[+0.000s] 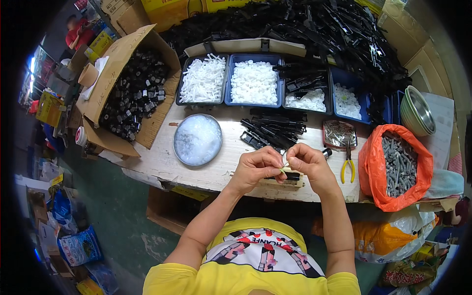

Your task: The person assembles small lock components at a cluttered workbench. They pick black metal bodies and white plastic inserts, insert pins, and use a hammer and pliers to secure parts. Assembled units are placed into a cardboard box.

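Near the table's front edge, my left hand (256, 169) and my right hand (312, 166) meet, both with fingers pinched. Between their fingertips is a tiny thin piece, pale with a yellow-green tint at the left fingers; its kind is too small to tell. Just below the hands lies a small wooden block (298, 184) with a black part (293, 175) on it, partly hidden by my fingers. Behind the hands is a pile of long black plastic parts (273, 129). A dish of small metal pieces (339, 133) stands to the right, beside yellow-handled pliers (348, 169).
Bins of white plastic pieces (203, 81) line the back, under a heap of black parts (314, 29). Left are a carton of black pieces (132, 96) and a round tin of whitish material (197, 140). Right are a red bag of grey pieces (373, 169) and stacked bowls (417, 112).
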A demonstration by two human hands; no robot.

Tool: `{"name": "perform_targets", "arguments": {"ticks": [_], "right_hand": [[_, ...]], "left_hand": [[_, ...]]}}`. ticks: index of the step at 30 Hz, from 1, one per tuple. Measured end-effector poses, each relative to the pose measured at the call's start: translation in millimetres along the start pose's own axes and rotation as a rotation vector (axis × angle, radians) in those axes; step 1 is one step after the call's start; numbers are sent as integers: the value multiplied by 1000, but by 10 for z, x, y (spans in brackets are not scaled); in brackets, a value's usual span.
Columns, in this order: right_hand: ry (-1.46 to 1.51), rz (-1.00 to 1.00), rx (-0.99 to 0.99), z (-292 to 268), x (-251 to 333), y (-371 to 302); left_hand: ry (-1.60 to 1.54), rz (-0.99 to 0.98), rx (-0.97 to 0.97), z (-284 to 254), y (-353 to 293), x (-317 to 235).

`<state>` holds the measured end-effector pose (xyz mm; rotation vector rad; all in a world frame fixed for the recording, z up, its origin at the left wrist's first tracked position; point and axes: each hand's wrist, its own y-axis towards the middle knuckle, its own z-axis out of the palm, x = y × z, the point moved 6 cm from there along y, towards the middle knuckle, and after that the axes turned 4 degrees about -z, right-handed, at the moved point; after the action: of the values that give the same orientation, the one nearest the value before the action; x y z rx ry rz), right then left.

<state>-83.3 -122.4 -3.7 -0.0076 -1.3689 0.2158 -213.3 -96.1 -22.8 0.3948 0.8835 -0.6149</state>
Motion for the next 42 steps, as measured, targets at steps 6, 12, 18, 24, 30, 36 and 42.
{"name": "perform_targets", "arguments": {"ticks": [6,12,18,24,30,36,42], "right_hand": [[7,8,3,32,-11,0],[113,90,25,16,-124,0],[124,107,21,37,-124,-29],[124,123,34,42,-137,-40],[177,152,42,36,-215,-68],[132,121,17,60,-218,-109],[64,90,-5,75,-271,-134]], "left_hand": [[47,18,7,-16,-29,-25],[174,62,5,15,-52,-74],[204,63,49,50,-84,-101],[338,116,63,61,-98,-119],[427,150,71,92,-122,-132],[471,124,31,43,-162,-61],[381,45,-3,1,-183,-20]]}}
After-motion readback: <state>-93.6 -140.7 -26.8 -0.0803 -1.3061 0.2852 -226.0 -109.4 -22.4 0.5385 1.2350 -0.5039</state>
